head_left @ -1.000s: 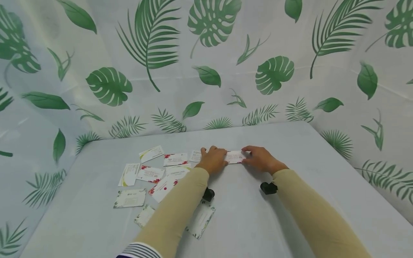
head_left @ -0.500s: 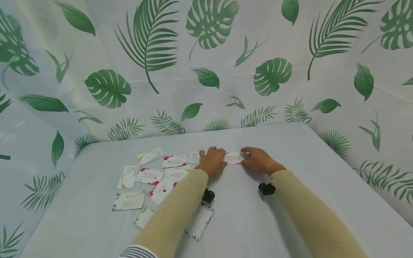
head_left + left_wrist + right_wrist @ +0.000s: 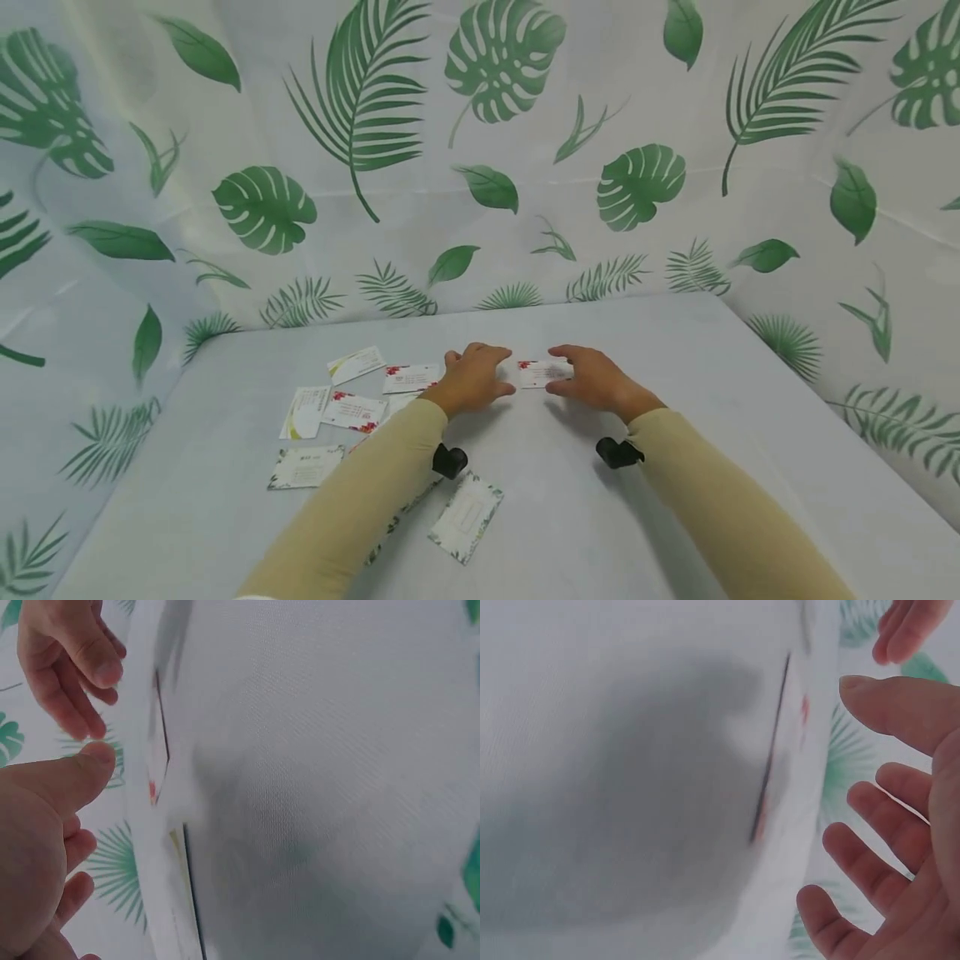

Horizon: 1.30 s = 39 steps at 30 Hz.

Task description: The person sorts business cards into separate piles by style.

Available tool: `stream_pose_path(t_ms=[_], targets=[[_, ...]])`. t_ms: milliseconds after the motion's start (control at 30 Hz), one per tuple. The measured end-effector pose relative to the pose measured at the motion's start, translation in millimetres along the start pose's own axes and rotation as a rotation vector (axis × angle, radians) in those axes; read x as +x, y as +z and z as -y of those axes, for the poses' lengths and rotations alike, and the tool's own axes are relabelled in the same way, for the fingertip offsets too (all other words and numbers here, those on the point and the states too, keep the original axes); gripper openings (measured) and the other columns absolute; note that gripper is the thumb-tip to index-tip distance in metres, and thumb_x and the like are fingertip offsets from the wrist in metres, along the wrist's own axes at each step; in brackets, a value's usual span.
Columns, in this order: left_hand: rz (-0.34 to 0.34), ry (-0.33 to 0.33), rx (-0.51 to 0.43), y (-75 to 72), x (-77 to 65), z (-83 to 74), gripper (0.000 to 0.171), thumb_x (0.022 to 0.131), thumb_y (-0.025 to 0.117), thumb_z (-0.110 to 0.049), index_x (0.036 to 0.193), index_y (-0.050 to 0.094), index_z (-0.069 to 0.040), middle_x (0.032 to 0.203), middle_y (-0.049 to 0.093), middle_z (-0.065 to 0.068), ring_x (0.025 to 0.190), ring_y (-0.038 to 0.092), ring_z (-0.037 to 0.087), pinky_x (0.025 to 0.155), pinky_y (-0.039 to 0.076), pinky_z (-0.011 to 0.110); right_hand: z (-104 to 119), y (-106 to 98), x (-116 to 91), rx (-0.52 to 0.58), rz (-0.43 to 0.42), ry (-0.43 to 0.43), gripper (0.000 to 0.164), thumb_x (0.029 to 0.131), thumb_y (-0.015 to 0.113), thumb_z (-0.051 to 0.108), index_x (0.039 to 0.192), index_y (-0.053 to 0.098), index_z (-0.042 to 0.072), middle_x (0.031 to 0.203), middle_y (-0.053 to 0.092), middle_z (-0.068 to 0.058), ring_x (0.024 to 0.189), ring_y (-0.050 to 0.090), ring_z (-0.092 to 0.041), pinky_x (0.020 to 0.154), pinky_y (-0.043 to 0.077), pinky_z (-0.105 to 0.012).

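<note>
Both hovering relaxed mid-tabletop point(image 3: 675, 400): left hand point(image 3: 471, 382), right hand point(image 3: 592, 380), fingers loose, gripping nothing. Red-flowered card point(image 3: 534, 374) flat between. More cards point(image 3: 352, 412) scattered toward left edge.

Matt paper cards point(image 3: 408, 377) (some glossy) on smooth woven tablecloth point(image 3: 675, 350).

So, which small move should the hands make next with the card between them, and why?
Probably the right hand should lower its fingertips onto the white card with red flowers and square it up. That card lies flat on the pale table between both open hands, and the left hand hovers beside it, apparently not gripping.
</note>
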<state>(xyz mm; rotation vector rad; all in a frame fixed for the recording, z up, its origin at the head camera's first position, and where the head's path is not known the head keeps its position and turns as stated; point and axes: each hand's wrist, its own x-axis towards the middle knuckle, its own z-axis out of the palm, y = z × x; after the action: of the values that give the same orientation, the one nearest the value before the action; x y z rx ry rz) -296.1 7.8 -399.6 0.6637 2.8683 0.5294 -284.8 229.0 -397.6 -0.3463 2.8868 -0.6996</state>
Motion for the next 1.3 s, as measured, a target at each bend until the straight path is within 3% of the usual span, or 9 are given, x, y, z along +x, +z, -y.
stream_pose_path(t_ms=[200,400,600,800,1300], targets=[[-0.016,0.039,-0.016,-7.7,-16.4,15.1,0.062,0.094,0.071,-0.036,0.149,0.049,-0.018,0.150,0.049,-0.002,0.141,0.033,0.023,0.104,0.023,0.056,22.1,6.0,-1.8,0.046,-0.034,-0.103,0.062,0.091,0.072,0.027,0.143,0.052,0.001,0.143,0.052,-0.021,0.132,0.047,-0.041,0.107,0.034,-0.058],[-0.043,0.026,-0.020,-13.2,-32.6,38.6,0.062,0.094,0.072,-0.035,0.148,0.050,-0.017,0.148,0.050,-0.001,0.140,0.034,0.025,0.100,0.024,0.056,43.5,17.9,2.0,0.045,-0.056,-0.175,0.058,0.090,0.072,0.026,0.140,0.056,0.001,0.137,0.058,-0.019,0.127,0.052,-0.039,0.104,0.038,-0.056],[-0.060,0.010,-0.056,-21.9,-42.4,70.0,0.060,0.094,0.073,-0.031,0.147,0.051,-0.014,0.147,0.051,0.003,0.140,0.034,0.027,0.099,0.024,0.057,67.3,40.3,19.6,0.077,-0.047,-0.176,0.052,0.092,0.071,0.028,0.137,0.060,0.005,0.138,0.058,-0.016,0.128,0.051,-0.036,0.105,0.038,-0.052],[-0.060,-0.046,-0.072,-32.5,-48.0,98.2,0.061,0.094,0.072,-0.033,0.148,0.051,-0.014,0.146,0.050,0.006,0.140,0.034,0.030,0.101,0.022,0.060,88.5,62.1,39.8,0.068,-0.006,-0.182,0.046,0.093,0.071,0.027,0.134,0.063,0.008,0.137,0.060,-0.011,0.132,0.049,-0.033,0.109,0.035,-0.048],[-0.014,-0.182,-0.027,-39.4,-56.6,150.3,0.058,0.094,0.072,-0.029,0.147,0.053,-0.015,0.145,0.052,0.008,0.139,0.034,0.033,0.100,0.021,0.060,120.5,78.3,76.6,-0.069,0.034,-0.114,0.039,0.098,0.065,0.027,0.136,0.063,0.016,0.132,0.061,-0.009,0.128,0.049,-0.032,0.108,0.035,-0.049]])
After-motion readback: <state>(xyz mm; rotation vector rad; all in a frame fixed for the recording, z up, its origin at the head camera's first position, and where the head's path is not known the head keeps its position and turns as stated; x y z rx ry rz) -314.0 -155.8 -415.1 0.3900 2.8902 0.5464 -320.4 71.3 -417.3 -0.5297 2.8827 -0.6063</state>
